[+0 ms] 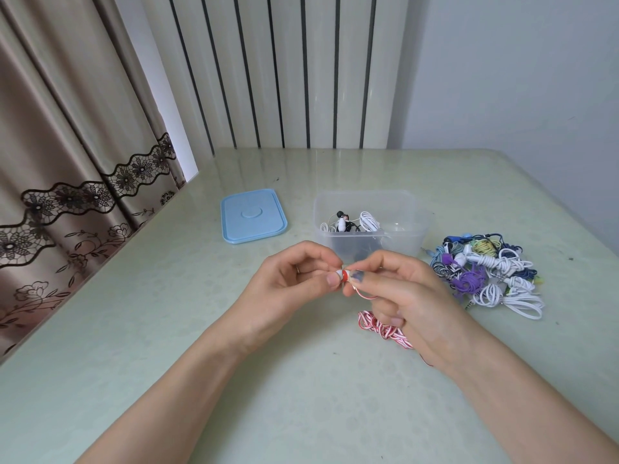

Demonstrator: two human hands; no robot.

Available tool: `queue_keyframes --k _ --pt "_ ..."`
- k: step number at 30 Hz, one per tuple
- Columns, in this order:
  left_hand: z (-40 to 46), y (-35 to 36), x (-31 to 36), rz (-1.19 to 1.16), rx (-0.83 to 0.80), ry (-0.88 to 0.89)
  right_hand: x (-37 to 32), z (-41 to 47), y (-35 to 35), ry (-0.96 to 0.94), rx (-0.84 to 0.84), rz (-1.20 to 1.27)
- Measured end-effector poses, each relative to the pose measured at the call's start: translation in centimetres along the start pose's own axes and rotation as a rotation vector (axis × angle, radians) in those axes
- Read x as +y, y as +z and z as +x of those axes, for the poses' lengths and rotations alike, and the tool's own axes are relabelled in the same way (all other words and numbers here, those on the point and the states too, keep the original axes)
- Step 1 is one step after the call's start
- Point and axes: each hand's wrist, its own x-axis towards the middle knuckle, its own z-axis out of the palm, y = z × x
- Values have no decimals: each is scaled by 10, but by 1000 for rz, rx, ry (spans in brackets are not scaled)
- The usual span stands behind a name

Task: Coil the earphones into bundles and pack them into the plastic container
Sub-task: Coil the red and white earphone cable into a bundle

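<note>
My left hand [294, 279] and my right hand [402, 296] meet over the table's middle, both pinching the red-and-white earbuds [345, 275] of one earphone. Its red-and-white striped cable [382, 328] trails down onto the table under my right hand, loosely tangled. Just behind my hands stands the clear plastic container [402, 236], holding a couple of white and black earphone bundles [350, 223]. A heap of several tangled earphones [485, 276], white, purple, blue and yellow-green, lies to the right of the container.
The container's blue lid [253, 216] lies flat to the left of it. The pale green table [167, 329] ends at a curtain on the left and a striped radiator panel and wall at the back.
</note>
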Motion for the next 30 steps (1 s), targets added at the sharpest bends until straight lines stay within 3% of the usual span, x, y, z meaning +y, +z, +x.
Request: queue_keyframes --k 4,14,30 --pt "1 3 -1 -58 22 28 2 0 -2 -1 16 -12" --pt "-3 21 -5 166 242 212 4 -3 7 -56 57 33" --pt "-3 21 -2 64 200 194 8 -5 14 -87 73 109"
